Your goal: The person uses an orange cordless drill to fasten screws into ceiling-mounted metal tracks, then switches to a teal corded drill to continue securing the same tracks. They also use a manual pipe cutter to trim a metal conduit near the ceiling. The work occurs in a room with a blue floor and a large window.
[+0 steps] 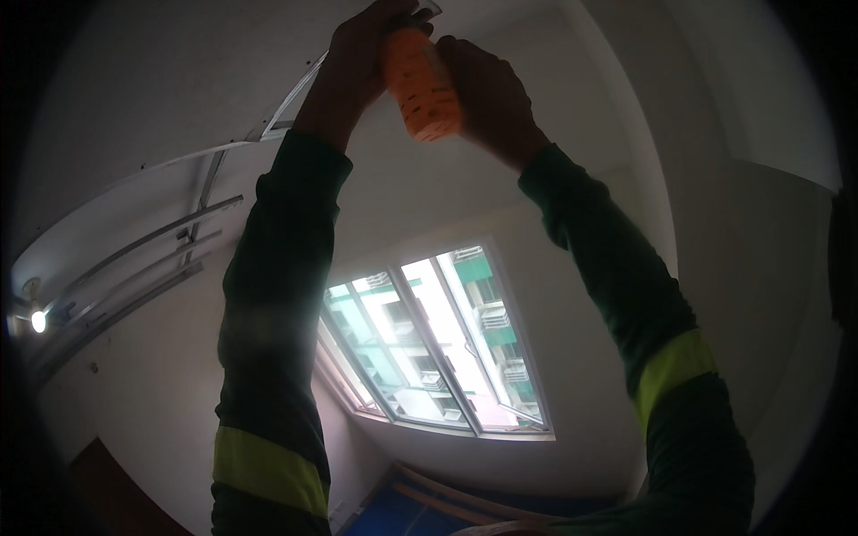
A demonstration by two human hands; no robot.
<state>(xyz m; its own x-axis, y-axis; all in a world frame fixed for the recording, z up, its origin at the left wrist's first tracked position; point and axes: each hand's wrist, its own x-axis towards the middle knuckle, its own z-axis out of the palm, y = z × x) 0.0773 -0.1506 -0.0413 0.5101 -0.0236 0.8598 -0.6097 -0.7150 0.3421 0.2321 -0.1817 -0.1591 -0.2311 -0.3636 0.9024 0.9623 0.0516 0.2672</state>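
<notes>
The room around you is dim, with pale walls and a ceiling (161, 71) which opens at the left onto a metal frame (211, 207); near this frame shines one lit bulb (37, 321); in the middle, below your hands, stands a window (433, 344) of several panes, and through it one sees a building with green parts; at the lower edge there is a blue surface (402, 516) with long brownish strips (456, 510) on it.

Both your arms reach up, in dark green sleeves (279, 295) with yellow-green bands (268, 469); the orange cylinder (420, 85), which carries small dark marks, is high in the view, between your two hands, its lower end tilted to the right; your left hand (359, 58) is closed around its upper part; your right hand (492, 94) lies against its right side, but its fingers are mostly hidden, so I cannot tell whether it grips.
</notes>
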